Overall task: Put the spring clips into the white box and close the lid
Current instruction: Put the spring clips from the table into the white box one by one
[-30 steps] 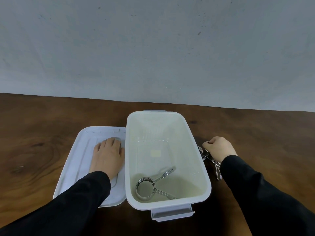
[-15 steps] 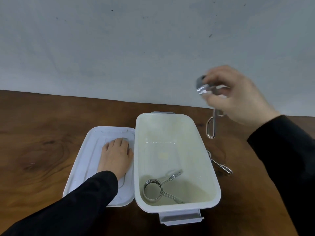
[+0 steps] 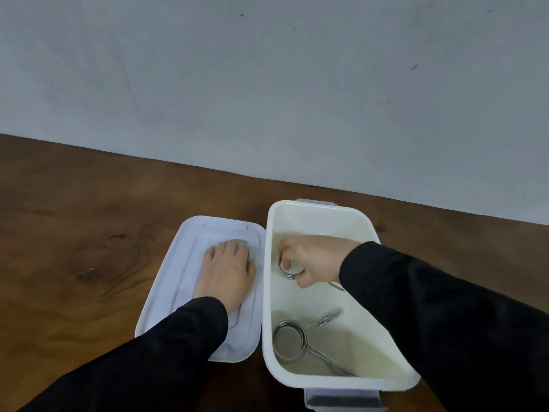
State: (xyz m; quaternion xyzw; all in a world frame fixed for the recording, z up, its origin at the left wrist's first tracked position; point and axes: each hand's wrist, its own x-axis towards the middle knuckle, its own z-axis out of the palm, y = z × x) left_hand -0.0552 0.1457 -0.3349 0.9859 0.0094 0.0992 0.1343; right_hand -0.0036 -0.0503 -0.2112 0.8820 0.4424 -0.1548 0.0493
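The right hand (image 3: 312, 260) reaches inside the white box (image 3: 386, 295), fingers curled around the coiled steel ring of a spring clip (image 3: 289, 270). The left hand (image 3: 227, 272) lies flat, fingers spread, on the pale ribbed plastic lid (image 3: 178, 278), which sits just beside the box on the dark wood-grain table (image 3: 74, 263). A second spring clip (image 3: 292, 340), round coil with two thin wire arms, rests on the smooth box floor.

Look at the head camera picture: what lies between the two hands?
The near-left wall of the white box stands between the left hand, flat on the lid, and the right hand, which holds a spring clip inside.
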